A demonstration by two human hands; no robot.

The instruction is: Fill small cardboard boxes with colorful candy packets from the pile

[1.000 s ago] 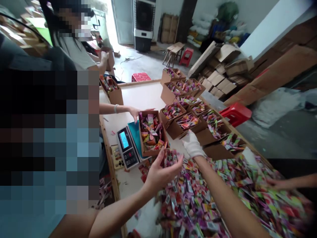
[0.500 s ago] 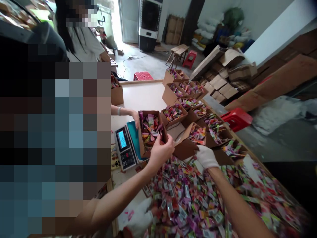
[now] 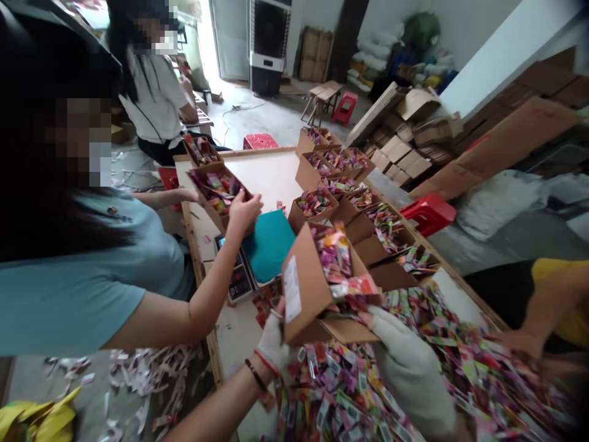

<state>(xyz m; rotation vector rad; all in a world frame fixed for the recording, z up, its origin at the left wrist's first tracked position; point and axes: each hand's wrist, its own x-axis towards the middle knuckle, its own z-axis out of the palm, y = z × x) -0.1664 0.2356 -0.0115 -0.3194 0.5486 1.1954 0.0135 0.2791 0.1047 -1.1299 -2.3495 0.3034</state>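
Co-worker's hand (image 3: 243,209): has lifted the weighed box (image 3: 216,191) off the scale (image 3: 257,258).
Left hand (image 3: 273,344): grip now clamped on the tilted box (image 3: 317,288).
Right hand (image 3: 407,368): grip closed under that box, raised above the packets (image 3: 350,393) on the table (image 3: 267,175).

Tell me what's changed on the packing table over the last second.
The gloved left hand and gloved right hand have lifted a filled cardboard box out of the row and tipped it toward the wearer, above the sachet pile. A co-worker's hand has taken the other box off the scale, baring its teal pan. The row of boxes stayed put.
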